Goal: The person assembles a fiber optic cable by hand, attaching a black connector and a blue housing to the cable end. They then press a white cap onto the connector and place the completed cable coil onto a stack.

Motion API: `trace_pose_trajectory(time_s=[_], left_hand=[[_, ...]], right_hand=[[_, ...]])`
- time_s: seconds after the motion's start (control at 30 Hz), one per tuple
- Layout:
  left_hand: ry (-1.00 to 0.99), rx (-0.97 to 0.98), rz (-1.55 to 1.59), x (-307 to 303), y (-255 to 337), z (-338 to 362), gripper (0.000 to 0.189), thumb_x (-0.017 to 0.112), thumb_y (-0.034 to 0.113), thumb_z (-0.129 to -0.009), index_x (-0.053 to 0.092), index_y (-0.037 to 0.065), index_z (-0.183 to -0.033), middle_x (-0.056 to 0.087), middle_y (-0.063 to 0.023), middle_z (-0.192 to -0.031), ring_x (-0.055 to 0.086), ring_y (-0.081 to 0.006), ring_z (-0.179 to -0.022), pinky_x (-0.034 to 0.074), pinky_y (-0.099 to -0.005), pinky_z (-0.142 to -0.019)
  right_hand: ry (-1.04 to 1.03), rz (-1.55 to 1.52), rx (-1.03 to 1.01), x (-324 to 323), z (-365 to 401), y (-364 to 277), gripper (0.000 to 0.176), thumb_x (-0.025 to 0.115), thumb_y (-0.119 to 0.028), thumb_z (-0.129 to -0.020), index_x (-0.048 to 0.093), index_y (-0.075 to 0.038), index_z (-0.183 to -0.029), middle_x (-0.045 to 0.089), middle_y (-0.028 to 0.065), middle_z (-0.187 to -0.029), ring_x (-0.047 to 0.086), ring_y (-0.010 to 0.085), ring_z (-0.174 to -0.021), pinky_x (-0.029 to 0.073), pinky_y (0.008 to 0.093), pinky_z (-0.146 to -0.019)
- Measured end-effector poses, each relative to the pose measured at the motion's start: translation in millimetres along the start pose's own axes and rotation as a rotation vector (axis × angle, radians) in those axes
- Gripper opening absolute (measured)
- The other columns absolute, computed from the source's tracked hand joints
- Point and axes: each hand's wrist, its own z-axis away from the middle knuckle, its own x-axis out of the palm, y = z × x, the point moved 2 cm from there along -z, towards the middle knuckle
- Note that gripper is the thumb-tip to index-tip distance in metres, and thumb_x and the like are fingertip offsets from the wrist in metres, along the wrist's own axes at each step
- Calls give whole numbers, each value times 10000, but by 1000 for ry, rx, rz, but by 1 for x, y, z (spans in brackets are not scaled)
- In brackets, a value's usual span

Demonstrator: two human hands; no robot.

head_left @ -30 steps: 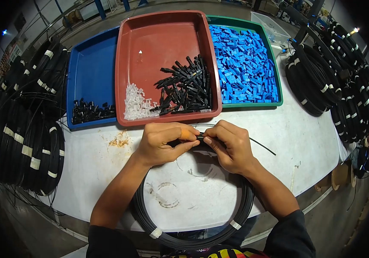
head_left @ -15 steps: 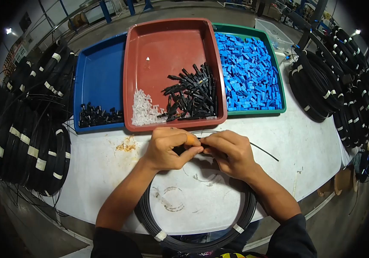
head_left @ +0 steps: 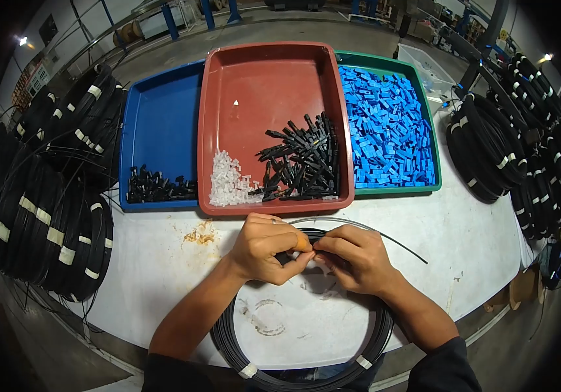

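Observation:
My left hand (head_left: 270, 248) and my right hand (head_left: 352, 258) meet fingertip to fingertip over the far side of a black cable coil (head_left: 228, 333). Both are closed in a pinch; whatever sits between the fingertips is hidden by them. An orange wrap or patch shows on a left finger. White tape bands (head_left: 248, 371) bind the coil, which rests partly on the table and hangs over its near edge. From behind my right hand a loose cable end (head_left: 404, 249) curves out to the right across the tabletop.
Beyond my hands stand a red tray (head_left: 261, 78) with black connectors (head_left: 306, 160) and clear plastic pieces (head_left: 228, 179), a blue tray (head_left: 163, 117) with small black parts, and a green tray (head_left: 436, 163) of blue clips (head_left: 388, 130). Cable coils flank both sides (head_left: 38, 215).
The view has tilted, so trays and table sit lower in the picture. My fingertips remain pinched together, with slight shifts of the fingers; the dark piece seen between them earlier is now covered.

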Motion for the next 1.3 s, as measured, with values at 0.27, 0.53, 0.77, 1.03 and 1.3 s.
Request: trace_pose_trajectory(time_s=[0.27, 0.53, 0.77, 1.03, 1.3], left_hand=[[-7, 15, 40, -2, -3, 0, 136, 801, 3, -620, 707, 49, -706, 730, -81, -697, 701, -184, -583, 533, -261, -572], [194, -528, 37, -16, -19, -3, 200, 616, 23, -872, 702, -34, -1042, 718, -90, -929, 653, -166, -859, 509, -332, -766], [15, -401, -514, -33, -58, -28, 189, 720, 46, -828, 704, -6, -1009, 729, -152, -922, 693, -283, -846, 543, -392, -760], [-121, -533, -569, -22, -68, -39, 321, 795, 109, -761, 689, -7, -1041, 709, -142, -851, 666, -298, -795, 534, -407, -754], [-143, -247, -476, -27, -55, -39, 324, 751, 55, -786, 676, 10, -1098, 691, -145, -978, 651, -353, -945, 524, -431, -841]], right_hand=[[-45, -11, 39, 1, 1, 6, 275, 757, -34, -768, 698, -52, -1036, 656, 86, -922, 682, 274, -751, 552, 367, -627], [-8, 7, 16, 2, 1, 5, 183, 745, -37, -821, 698, -41, -999, 631, 94, -870, 658, 270, -700, 538, 371, -606], [35, 21, 31, 5, 1, 6, 167, 745, -38, -817, 688, -36, -974, 618, 97, -835, 646, 271, -680, 531, 376, -601], [17, 11, 15, 3, 0, 6, 154, 743, -37, -815, 689, -28, -958, 627, 100, -845, 647, 270, -683, 532, 369, -604], [-6, 5, 46, 2, -1, 5, 173, 752, -39, -801, 699, -35, -966, 653, 92, -855, 659, 263, -693, 539, 357, -607]])
